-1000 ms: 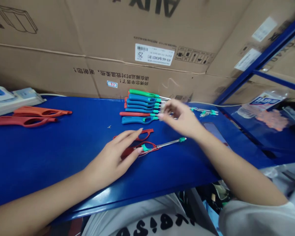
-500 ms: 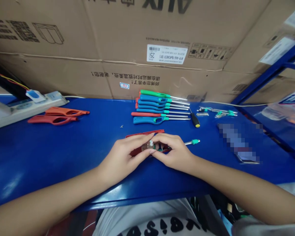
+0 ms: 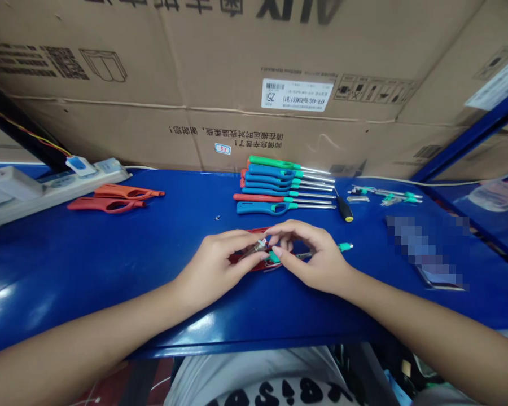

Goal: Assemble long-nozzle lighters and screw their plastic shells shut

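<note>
My left hand [image 3: 218, 254] is closed around a small clear fuel tank [image 3: 250, 248] with a white valve at its right end. My right hand [image 3: 311, 251] arches over from the right, fingers curled and fingertips close to the valve. Its thumb reaches a green plastic piece [image 3: 274, 257]; what lies between the fingers is hidden. Beneath both hands lies an opened red lighter casing [image 3: 256, 267], partly covered, with thin wires at its lower edge. A metal lighter tube with a green end [image 3: 345, 247] sticks out beyond my right hand.
Several long-nosed lighters [image 3: 262, 208] lie in a stack behind my hands, beside a screwdriver [image 3: 345, 210]. Green-and-metal parts [image 3: 400, 196] and a blurred phone-like slab [image 3: 427, 254] are at right. Red and orange casings [image 3: 105, 204] lie left, near a power strip [image 3: 63, 186]. Cardboard [image 3: 220, 79] stands behind.
My right hand has drawn back slightly from the tank and its fingers have lifted, exposing the green piece. My left hand keeps the tank. The whole view has shifted a little.
</note>
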`<state>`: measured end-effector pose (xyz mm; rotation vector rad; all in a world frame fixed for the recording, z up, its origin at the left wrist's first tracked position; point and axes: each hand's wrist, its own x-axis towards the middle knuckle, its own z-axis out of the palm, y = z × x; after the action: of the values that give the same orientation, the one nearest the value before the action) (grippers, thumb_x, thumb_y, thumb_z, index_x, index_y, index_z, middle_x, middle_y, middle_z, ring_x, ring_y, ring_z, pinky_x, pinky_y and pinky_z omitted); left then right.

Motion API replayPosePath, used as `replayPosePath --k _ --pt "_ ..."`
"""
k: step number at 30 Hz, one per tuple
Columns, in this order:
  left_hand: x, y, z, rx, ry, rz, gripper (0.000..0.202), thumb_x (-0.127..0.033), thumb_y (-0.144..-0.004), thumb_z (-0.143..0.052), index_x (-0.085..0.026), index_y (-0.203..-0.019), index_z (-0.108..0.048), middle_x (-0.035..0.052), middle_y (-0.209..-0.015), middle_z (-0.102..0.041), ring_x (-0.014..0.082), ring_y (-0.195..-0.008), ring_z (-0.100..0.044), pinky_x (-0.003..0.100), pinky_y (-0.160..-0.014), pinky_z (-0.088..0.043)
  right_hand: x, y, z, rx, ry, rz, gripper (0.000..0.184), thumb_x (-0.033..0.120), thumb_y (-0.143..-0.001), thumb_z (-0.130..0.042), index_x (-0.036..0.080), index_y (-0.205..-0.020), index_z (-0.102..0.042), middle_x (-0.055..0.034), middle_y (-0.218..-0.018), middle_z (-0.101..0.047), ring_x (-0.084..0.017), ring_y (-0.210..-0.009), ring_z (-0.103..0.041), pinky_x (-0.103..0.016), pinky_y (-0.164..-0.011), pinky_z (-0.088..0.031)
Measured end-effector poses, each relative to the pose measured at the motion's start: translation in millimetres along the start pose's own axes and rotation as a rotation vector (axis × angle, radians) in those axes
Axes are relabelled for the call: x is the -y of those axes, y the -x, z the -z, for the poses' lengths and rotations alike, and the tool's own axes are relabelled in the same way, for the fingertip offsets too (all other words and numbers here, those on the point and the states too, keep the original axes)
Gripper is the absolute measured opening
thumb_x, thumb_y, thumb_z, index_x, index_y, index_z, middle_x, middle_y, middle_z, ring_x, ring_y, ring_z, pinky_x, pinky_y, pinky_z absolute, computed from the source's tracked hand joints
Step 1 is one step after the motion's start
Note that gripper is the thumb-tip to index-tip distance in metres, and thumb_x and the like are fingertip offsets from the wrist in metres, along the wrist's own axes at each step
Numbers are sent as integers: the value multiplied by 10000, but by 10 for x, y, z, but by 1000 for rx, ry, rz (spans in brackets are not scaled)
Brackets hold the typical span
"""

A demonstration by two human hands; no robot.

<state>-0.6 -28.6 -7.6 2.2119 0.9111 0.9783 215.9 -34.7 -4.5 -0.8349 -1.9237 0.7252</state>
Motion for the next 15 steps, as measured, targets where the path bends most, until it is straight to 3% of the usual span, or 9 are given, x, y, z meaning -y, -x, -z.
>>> replayPosePath --k 5,10,15 --pt "1 -6 -7 33 19 69 146 -233 -914 -702 -208 -1044 -763 30 -1033 -771 160 -905 -718 241 -798 -534 -28 -10 30 -10 44 113 252 101 -850 -675 180 -1090 -675 -64 -987 -658 -112 -744 -604 -264 -662 -538" --pt "-28 -9 0 60 50 150 113 -291 -913 -700 -204 -948 -764 11 -925 -754 138 -785 -667 237 -710 -487 -27 -3 24 39 55 135 197 122 -886 -673 187 -1070 -703 -72 -988 -678 -138 -866 -653 -271 -725 -564" --pt "-54 -34 -9 85 161 266 143 -340 -864 -745 -204 -904 -765 3 -870 -735 130 -736 -616 243 -692 -466 -46 -11 23 0 67 210 116 111 -903 -660 183 -981 -705 -64 -914 -698 -141 -856 -664 -283 -740 -575"
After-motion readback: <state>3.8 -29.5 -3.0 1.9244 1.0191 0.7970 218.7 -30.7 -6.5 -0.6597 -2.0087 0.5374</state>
